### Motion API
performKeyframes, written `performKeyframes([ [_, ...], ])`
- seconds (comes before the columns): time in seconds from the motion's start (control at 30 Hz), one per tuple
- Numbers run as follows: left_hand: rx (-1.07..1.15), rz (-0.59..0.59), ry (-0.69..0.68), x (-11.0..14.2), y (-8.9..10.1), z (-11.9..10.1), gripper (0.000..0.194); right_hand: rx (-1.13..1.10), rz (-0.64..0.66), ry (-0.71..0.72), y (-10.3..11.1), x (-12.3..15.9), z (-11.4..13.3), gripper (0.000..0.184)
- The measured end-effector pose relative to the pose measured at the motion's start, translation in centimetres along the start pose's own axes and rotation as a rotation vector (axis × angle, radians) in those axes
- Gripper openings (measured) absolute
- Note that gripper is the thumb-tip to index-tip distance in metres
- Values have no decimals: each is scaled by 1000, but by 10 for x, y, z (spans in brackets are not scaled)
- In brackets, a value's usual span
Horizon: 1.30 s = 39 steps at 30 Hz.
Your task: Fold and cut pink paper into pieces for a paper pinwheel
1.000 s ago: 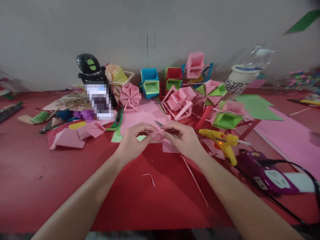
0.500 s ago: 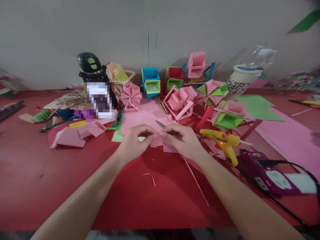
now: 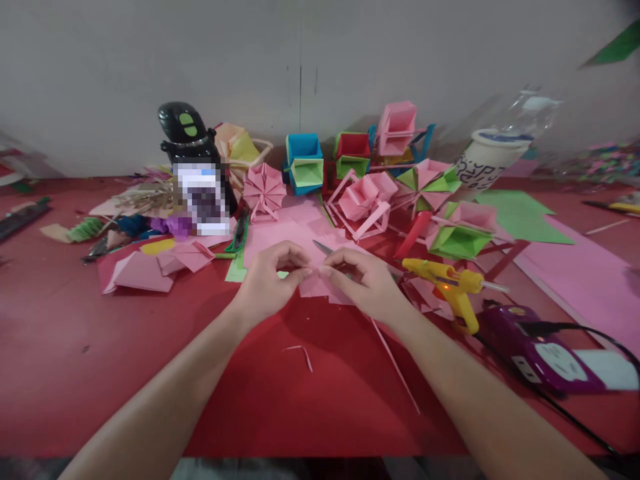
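Note:
My left hand (image 3: 267, 280) and my right hand (image 3: 363, 281) meet over the red table (image 3: 150, 347), fingertips pinched together on a small pink paper piece (image 3: 316, 283). A thin pink paper strip (image 3: 395, 363) trails from under my right hand toward me. Scissor blades (image 3: 323, 247) poke out just behind my right fingers, lying on pink sheets (image 3: 285, 233).
A yellow glue gun (image 3: 453, 287) and a purple power strip (image 3: 537, 350) with black cable lie to the right. Folded paper boxes (image 3: 305, 163) and pinwheels (image 3: 265, 190) crowd the back, beside a black bottle (image 3: 187, 137). Pink folded shapes (image 3: 145, 270) lie left; a green sheet (image 3: 520, 213) lies right.
My fingertips have drawn closer together on the pink piece, and it has dropped slightly toward the table. The view shifted a little.

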<state>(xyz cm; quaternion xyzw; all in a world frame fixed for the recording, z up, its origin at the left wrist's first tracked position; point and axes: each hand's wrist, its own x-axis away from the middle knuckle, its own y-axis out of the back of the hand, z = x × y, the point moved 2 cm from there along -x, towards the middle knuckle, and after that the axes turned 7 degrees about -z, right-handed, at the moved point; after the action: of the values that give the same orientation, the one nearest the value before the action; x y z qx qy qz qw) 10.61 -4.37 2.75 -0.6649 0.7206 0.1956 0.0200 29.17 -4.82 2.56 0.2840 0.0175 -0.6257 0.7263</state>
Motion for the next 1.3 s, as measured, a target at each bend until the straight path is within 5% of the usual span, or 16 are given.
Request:
performKeyframes([
  [0.27, 102, 14, 60, 2, -4, -4, 35, -34, -117, 50, 5, 0, 8, 16],
  [0.4, 89, 71, 136, 1, -6, 0, 24, -61, -166, 19, 6, -1, 7, 16],
  [0.63, 42, 135, 53, 0, -2, -1, 12, -8, 7, -32, 1, 0, 1, 20],
  [0.9, -46, 176, -27, 2, -4, 0, 16, 19, 20, -2, -3, 2, -1, 19],
  [1.1, -55, 127, 69, 3, -6, 0, 53, -20, -137, -20, 2, 1, 3, 21],
  [1.3, 218, -2, 291, -4, -2, 6, 24, -127, -198, -120, 1, -2, -2, 21],
])
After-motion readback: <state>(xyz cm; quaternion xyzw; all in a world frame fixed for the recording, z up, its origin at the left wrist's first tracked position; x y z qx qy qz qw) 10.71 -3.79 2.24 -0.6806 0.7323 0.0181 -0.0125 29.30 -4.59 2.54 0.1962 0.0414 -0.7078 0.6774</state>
